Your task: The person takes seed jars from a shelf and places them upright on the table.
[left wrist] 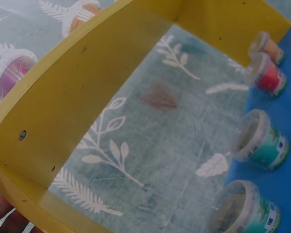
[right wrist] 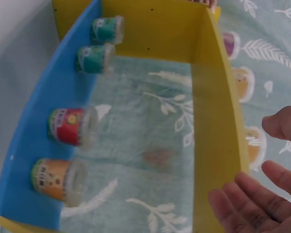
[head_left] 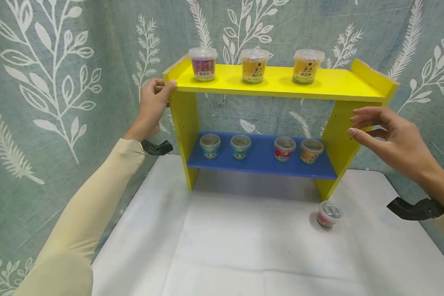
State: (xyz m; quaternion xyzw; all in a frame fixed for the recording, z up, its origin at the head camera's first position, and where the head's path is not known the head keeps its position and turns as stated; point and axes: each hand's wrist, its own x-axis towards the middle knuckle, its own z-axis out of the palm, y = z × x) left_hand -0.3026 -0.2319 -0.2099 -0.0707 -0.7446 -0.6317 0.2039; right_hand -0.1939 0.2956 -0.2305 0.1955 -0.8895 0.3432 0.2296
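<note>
Here, my left grip [head_left: 153, 102] clamps the yellow shelf [head_left: 281, 84] at its corner edge; my right grip [head_left: 388, 137] hovers spread, just beside the flat side panel.

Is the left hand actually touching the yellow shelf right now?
Touching. In the head view the left hand grips the left end of the yellow shelf, fingertips curled over its top corner with no gap showing.

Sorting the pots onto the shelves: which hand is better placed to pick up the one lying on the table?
Right. The right hand is open and free, on the same side as the fallen pot. The left hand grips the shelf's far corner.
</note>
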